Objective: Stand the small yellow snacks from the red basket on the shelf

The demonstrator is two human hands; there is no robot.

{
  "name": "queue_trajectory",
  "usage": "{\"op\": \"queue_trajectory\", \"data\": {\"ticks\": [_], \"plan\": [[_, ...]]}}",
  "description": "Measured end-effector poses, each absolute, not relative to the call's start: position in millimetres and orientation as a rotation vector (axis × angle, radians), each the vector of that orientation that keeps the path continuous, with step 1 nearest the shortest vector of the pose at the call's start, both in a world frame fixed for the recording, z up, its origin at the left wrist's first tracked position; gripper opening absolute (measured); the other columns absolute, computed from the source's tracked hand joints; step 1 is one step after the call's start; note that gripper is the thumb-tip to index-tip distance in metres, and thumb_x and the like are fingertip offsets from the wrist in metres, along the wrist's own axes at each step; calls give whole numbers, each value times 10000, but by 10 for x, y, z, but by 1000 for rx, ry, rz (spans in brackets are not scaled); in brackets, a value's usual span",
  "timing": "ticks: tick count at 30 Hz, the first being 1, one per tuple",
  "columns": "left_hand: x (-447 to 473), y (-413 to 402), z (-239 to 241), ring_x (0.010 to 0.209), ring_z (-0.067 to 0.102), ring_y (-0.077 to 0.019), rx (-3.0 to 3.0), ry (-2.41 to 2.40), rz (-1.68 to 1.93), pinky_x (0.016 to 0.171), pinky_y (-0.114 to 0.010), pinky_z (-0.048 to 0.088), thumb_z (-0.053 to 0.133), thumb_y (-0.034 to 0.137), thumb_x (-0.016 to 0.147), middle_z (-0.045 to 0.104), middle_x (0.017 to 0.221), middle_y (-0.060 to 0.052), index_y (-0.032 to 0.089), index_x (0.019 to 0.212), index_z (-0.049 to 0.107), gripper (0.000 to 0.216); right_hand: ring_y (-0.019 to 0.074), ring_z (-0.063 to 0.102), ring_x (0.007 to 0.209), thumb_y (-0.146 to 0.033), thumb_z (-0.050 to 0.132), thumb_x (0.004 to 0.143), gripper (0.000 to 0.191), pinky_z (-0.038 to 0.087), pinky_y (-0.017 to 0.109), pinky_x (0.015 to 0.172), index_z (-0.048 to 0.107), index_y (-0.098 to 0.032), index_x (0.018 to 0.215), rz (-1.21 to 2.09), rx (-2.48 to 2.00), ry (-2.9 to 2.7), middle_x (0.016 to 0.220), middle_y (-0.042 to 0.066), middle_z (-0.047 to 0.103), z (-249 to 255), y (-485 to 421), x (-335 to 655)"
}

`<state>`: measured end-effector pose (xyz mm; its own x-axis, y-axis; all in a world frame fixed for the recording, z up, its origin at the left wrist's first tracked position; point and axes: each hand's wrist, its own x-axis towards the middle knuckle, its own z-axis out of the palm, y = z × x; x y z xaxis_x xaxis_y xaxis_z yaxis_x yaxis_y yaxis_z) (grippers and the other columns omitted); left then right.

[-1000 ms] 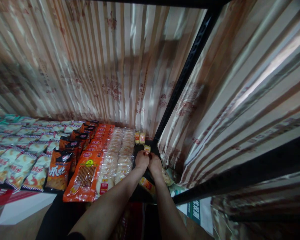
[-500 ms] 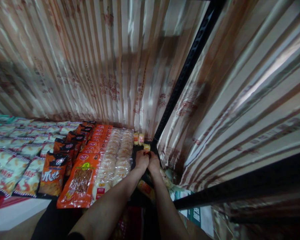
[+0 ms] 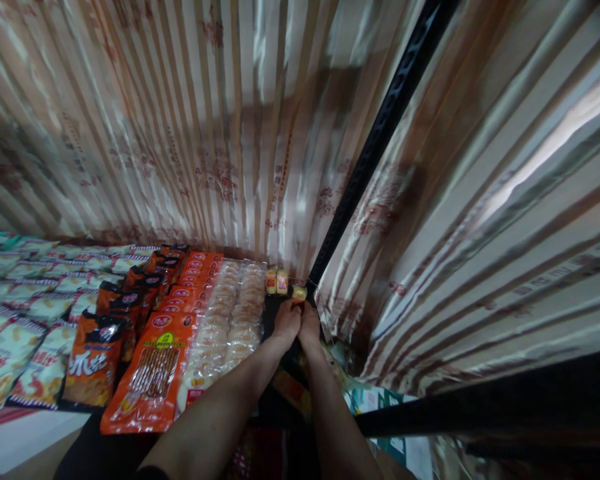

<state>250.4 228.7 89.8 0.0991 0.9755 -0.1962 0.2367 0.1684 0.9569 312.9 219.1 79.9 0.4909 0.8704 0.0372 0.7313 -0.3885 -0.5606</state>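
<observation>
At shelf corner: left hand [image 3: 287, 319], right hand [image 3: 309, 323] together pinching small yellow packet [image 3: 299, 292].

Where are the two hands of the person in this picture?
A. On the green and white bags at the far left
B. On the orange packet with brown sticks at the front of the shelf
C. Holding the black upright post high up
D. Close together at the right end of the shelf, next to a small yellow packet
D: the left hand and right hand meet beside the small yellow packet, at the foot of the black post.
</observation>
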Motion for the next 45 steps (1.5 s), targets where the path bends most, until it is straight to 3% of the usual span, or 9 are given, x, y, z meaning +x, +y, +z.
{"op": "queue_trajectory", "data": {"ticks": [13, 25, 35, 45], "plan": [[2599, 2447, 842, 1133, 574, -171, 1276, 1302, 907, 1016, -257, 390, 459, 167, 824, 659, 1179, -49, 195, 1097, 648, 333, 191, 618, 780, -173, 395, 827, 311, 433, 261, 649, 574, -86, 1067, 250, -2095, -1295, 885, 127, 650, 552, 2408, 3243], [2570, 2524, 833, 1086, 597, -172, 1302, 1286, 903, 982, -267, 422, 430, 146, 812, 660, 1156, -100, 142, 1087, 642, 348, 245, 626, 905, -167, 355, 806, 455, 449, 332, 776, 507, -64, 1223, 247, -2017, -1264, 979, 188, 648, 505, 2528, 3266], [2573, 2583, 770, 1091, 605, -174, 1249, 1234, 937, 989, -282, 431, 421, 170, 837, 669, 1162, -67, 183, 1052, 668, 328, 240, 633, 951, -207, 339, 821, 528, 454, 328, 812, 448, -64, 1316, 299, -1994, -1295, 1095, 200, 646, 554, 2552, 3272], [2582, 2624, 750, 1102, 603, -167, 1184, 1190, 939, 996, -267, 426, 432, 188, 852, 656, 1189, -77, 168, 1107, 644, 333, 229, 616, 984, -300, 322, 797, 464, 453, 369, 887, 612, -105, 1103, 369, -1752, -1266, 1080, 173, 662, 452, 2583, 3305]]}}
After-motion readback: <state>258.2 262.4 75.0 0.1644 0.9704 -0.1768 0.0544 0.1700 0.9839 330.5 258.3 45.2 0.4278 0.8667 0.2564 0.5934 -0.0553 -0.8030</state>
